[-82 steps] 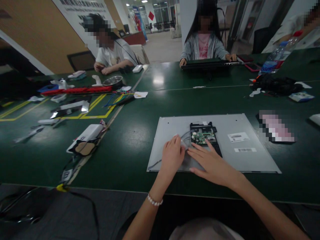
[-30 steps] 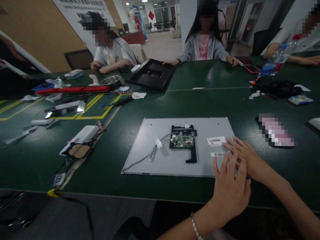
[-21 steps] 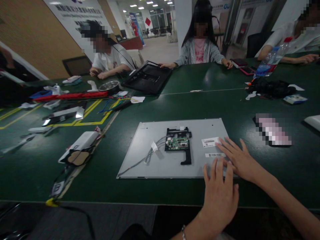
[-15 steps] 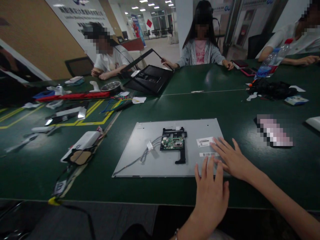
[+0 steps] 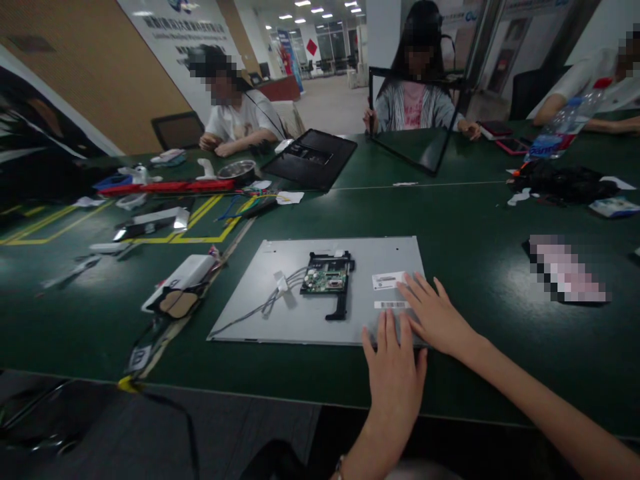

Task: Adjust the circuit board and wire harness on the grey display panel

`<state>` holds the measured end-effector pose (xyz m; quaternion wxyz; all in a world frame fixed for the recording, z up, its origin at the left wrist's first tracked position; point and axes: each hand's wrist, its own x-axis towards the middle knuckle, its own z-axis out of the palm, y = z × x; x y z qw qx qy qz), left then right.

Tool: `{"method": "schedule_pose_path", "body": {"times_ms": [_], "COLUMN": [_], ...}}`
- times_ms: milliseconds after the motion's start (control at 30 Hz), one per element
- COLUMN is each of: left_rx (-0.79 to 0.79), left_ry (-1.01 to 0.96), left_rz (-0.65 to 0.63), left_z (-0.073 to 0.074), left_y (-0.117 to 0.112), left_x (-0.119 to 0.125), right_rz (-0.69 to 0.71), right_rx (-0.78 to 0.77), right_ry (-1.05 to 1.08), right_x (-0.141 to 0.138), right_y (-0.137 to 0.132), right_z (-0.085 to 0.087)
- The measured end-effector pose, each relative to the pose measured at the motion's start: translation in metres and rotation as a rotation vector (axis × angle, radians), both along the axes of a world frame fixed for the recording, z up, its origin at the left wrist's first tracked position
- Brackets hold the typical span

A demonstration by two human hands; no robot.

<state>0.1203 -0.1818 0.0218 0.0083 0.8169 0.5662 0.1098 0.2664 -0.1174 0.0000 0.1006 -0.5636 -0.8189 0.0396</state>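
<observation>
A silvery-grey flat display panel (image 5: 240,293) lies on the green table in front of me. On it sits a green circuit board (image 5: 325,277) in a black bracket (image 5: 341,303), with grey cables (image 5: 265,308) trailing to the panel's near left corner. My left hand (image 5: 395,377), palm down and fingers apart, rests on the panel's near edge toward the right. Beside it, my right hand (image 5: 437,317) lies spread over the right edge, its fingertips by a white label (image 5: 387,281) and a barcode sticker (image 5: 391,305). Neither hand grips anything.
Across the table a person holds up a thin black frame (image 5: 407,153), beside a black back cover (image 5: 313,160). A taped battery-like pack (image 5: 183,287) with a cable lies left. A phone (image 5: 567,270) and a water bottle (image 5: 555,130) are on the right.
The panel has shifted left across the table, with both my hands moving along on it. The person opposite has moved the black frame rightward, away from the black cover, which now lies flat.
</observation>
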Motion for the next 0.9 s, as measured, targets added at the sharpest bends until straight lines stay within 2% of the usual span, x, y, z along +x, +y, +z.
{"method": "schedule_pose_path", "body": {"times_ms": [267, 533, 633, 767, 900], "left_rx": [0.017, -0.063, 0.01, 0.185, 0.084], "left_ry": [0.019, -0.033, -0.06, -0.031, 0.119], "left_rz": [0.055, -0.009, -0.015, 0.044, 0.095], "left_z": [0.008, 0.012, 0.021, 0.031, 0.025], "left_y": [0.01, 0.022, 0.043, 0.088, 0.126], "left_x": [-0.021, -0.06, -0.082, -0.114, -0.137], "right_rz": [-0.007, 0.006, 0.017, 0.012, 0.0], "right_rx": [-0.023, 0.024, 0.016, -0.015, -0.065], "right_ry": [0.024, 0.053, 0.067, 0.104, 0.127], "right_x": [-0.033, -0.053, -0.053, -0.05, -0.048], "right_y": [0.011, 0.017, 0.016, 0.014, 0.014], "right_z": [0.001, 0.0, 0.002, 0.004, 0.006]}}
